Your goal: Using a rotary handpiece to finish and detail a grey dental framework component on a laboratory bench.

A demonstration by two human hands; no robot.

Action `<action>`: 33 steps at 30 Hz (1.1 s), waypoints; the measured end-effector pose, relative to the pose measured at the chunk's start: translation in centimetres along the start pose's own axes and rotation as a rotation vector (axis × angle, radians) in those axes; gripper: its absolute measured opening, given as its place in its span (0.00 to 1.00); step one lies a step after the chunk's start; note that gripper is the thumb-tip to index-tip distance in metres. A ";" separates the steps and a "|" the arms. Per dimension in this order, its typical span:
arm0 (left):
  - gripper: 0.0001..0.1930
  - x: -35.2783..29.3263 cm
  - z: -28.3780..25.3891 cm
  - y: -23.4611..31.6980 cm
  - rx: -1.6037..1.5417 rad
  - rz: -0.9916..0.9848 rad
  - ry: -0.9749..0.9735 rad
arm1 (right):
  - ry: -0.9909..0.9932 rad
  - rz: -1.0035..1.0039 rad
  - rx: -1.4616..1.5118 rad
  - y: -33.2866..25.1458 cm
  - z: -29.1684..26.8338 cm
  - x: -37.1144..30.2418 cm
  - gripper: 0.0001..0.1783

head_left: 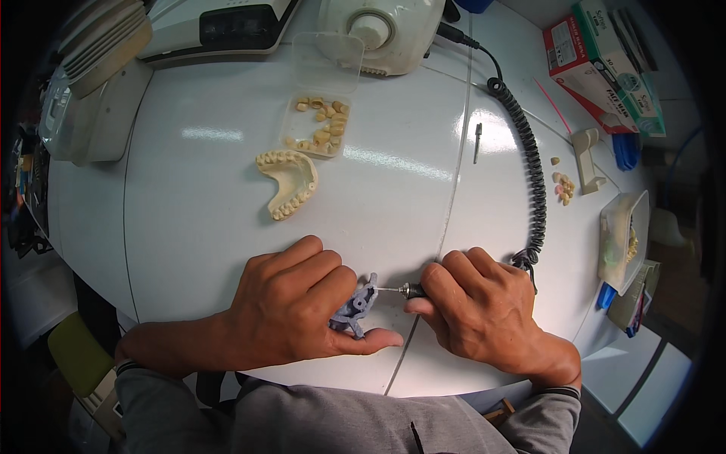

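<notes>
My left hand (295, 303) is closed around a blue-grey denture framework (361, 304), pinching it between thumb and fingers near the table's front edge. Its outer side sticks out toward the right. In my right hand (480, 310) is a rotary handpiece (414, 290), mostly hidden by the fingers. Its thin bur reaches left to the framework's upper right edge and appears to touch it. Beyond my left hand lies a cream dental cast (308, 181) with a row of teeth. Behind that, a clear plastic box (286, 125) with its lid raised holds several yellowish tooth pieces.
A coiled black cable (535, 174) runs from a white control unit (412, 38) to my right hand. At right are a loose bur (478, 144), small tooth pieces (564, 189), a cream stand (586, 159), a plastic tub (614, 242) and cartons (586, 72). Stacked containers (106, 113) stand left.
</notes>
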State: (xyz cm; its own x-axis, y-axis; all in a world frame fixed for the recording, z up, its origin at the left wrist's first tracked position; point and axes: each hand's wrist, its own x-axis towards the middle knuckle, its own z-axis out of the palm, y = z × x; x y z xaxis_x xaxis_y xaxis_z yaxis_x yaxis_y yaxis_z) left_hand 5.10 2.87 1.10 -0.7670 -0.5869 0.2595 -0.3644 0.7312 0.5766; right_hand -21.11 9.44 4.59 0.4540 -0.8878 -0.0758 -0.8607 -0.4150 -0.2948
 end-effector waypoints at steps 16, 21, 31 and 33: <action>0.40 -0.1 0.1 0.0 0.000 0.003 -0.002 | 0.006 0.007 -0.017 -0.1 0.2 -0.1 0.22; 0.40 0.0 0.0 0.1 0.005 0.003 -0.007 | 0.018 0.005 -0.013 -0.1 0.2 -0.1 0.22; 0.41 -0.1 0.1 0.0 0.004 0.008 -0.003 | 0.009 0.003 -0.011 -0.1 0.1 -0.1 0.22; 0.41 -0.1 0.1 0.0 0.008 0.006 -0.005 | 0.008 0.008 -0.012 -0.1 0.1 -0.1 0.22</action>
State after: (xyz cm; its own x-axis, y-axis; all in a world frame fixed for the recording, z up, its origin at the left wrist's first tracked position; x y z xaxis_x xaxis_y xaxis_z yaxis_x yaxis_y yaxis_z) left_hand 5.11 2.93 1.05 -0.7719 -0.5804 0.2594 -0.3637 0.7378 0.5687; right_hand -21.03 9.58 4.55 0.4451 -0.8927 -0.0708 -0.8672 -0.4100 -0.2824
